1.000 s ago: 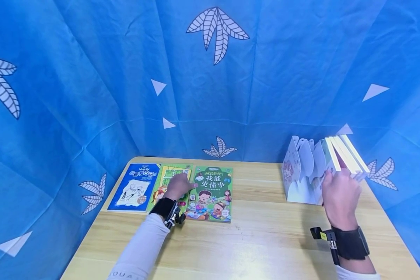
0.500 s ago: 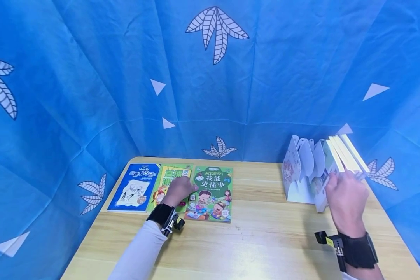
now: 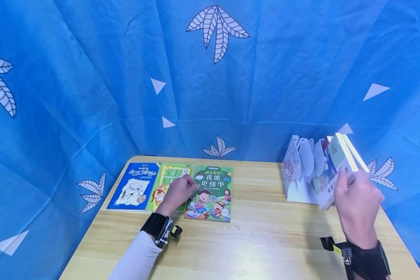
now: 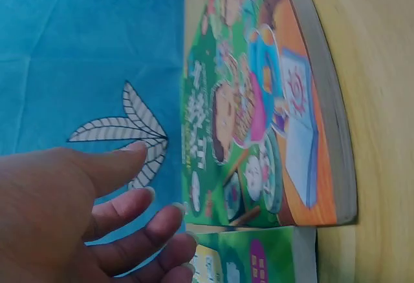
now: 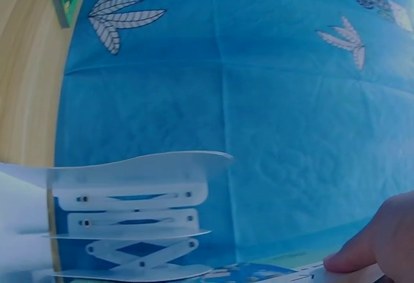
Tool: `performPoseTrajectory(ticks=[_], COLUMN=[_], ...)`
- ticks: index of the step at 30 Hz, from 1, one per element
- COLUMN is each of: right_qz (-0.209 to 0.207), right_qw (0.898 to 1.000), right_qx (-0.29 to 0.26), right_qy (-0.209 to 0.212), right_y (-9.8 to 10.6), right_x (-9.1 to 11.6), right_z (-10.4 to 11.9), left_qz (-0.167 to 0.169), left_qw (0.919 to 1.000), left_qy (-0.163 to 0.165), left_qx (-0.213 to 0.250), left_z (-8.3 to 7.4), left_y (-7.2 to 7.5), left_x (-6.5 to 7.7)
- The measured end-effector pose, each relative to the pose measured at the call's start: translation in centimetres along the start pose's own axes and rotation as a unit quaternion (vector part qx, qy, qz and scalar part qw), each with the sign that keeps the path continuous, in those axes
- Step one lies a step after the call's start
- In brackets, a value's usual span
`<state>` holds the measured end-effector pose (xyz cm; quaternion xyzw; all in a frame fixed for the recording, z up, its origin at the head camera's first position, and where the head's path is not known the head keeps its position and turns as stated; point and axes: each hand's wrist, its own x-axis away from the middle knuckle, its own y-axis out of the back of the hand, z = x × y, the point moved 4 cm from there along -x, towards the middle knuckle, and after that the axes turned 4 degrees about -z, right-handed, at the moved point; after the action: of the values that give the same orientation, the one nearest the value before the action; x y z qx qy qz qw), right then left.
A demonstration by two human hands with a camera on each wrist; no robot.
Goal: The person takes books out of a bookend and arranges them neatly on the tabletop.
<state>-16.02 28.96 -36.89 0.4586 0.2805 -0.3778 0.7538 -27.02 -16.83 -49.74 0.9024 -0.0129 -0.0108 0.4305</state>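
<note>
At the right of the table, my right hand grips the near edge of a white-spined book that leans among other upright books. The thumb lies against that book in the right wrist view; the other fingertips are hidden. Left of the books stands a white expandable book rack with rounded dividers. My left hand hovers with loosely bent fingers over a green-and-yellow book, holding nothing. Beside it lies a green picture book, and a blue book lies farthest left.
The wooden table reaches back to a blue patterned curtain, which also hangs along both sides. More pale-edged books stand right of the gripped one, close to the curtain.
My right hand has moved right and slightly toward me, and the gripped book has shifted rightward, showing more of its cover. The left hand has shifted only a little over the flat books.
</note>
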Motion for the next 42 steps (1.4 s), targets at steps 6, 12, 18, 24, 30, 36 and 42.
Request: performPoseTrajectory(ticks=[6, 12, 18, 24, 30, 36, 42], right_qz=[-0.007, -0.019, -0.042, -0.078, -0.106, -0.103, -0.060], right_qw=[1.000, 1.000, 0.999, 0.997, 0.994, 0.993, 0.991], right_qx=[-0.005, -0.008, 0.007, 0.015, 0.013, -0.002, -0.009], right_qy=[-0.009, -0.017, -0.020, -0.017, -0.015, -0.060, -0.116], right_y=[1.2, 2.2, 3.1, 3.8, 4.6, 5.4, 6.1], right_x=[-0.3, -0.6, -1.1, -1.2, -1.4, -1.3, -1.2], right_z=[0.4, 0.3, 0.3, 0.1, 0.2, 0.5, 1.0], left_qz=[-0.046, -0.059, -0.050, -0.041, -0.042, -0.034, -0.029], left_qw=[0.9983, 0.9950, 0.9920, 0.9890, 0.9894, 0.9873, 0.9827], left_qy=[-0.018, -0.030, -0.031, -0.036, -0.031, -0.041, -0.058], left_qx=[0.033, 0.075, 0.112, 0.137, 0.136, 0.150, 0.174], left_z=[-0.4, -0.9, -1.7, -2.2, -2.3, -2.4, -2.9], left_y=[0.8, 1.1, 0.8, 0.6, 0.4, 0.3, 0.5], left_x=[0.7, 1.5, 2.6, 3.5, 4.0, 4.1, 4.5])
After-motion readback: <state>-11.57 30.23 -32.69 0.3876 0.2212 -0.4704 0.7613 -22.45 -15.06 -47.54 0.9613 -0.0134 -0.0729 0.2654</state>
